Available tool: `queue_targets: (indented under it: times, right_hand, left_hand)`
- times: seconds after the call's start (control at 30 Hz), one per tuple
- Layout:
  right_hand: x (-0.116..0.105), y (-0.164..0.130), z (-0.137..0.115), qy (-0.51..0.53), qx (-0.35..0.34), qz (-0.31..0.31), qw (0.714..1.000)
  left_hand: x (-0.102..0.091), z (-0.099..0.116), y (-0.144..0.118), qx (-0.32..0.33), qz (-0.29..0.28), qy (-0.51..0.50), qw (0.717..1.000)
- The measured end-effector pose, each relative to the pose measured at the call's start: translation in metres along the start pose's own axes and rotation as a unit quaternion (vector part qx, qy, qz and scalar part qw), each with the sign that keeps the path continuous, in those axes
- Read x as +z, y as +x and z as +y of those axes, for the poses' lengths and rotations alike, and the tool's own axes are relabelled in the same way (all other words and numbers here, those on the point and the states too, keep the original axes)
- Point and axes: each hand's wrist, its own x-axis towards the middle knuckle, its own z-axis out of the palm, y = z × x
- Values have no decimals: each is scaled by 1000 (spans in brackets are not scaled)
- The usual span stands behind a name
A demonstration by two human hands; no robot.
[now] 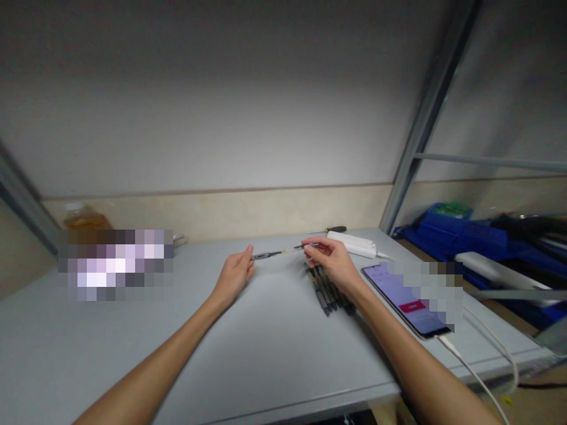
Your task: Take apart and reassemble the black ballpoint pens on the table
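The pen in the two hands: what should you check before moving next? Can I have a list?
1. Both hands hold the pen: ok. The left hand has one end and the right hand the other.
2. Pen is lifted off the table: ok.
3. Pen is in one piece or coming apart: cannot tell, too small.
4. Spare pens lie together under the right hand: ok.
5. Phone is flat on the table, away from the hands: ok.
6. White cable hangs over the table edge: not ok, it could snag.
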Motion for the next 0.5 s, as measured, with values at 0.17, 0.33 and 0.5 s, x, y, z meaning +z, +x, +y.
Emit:
queue_targets:
  times: [0.17, 0.33, 0.5]
  right_hand:
    - [-1, 3, -1, 56, 14, 47, 997]
    - [-2, 5, 0, 86, 16, 114, 990]
    - [-3, 5, 0, 91, 17, 124, 988]
  left_hand:
    - [-3, 4, 1, 6, 10, -17, 1000]
    - [-5, 1, 2, 12, 31, -35, 999]
    - [-5, -2, 3, 12, 26, -30, 999]
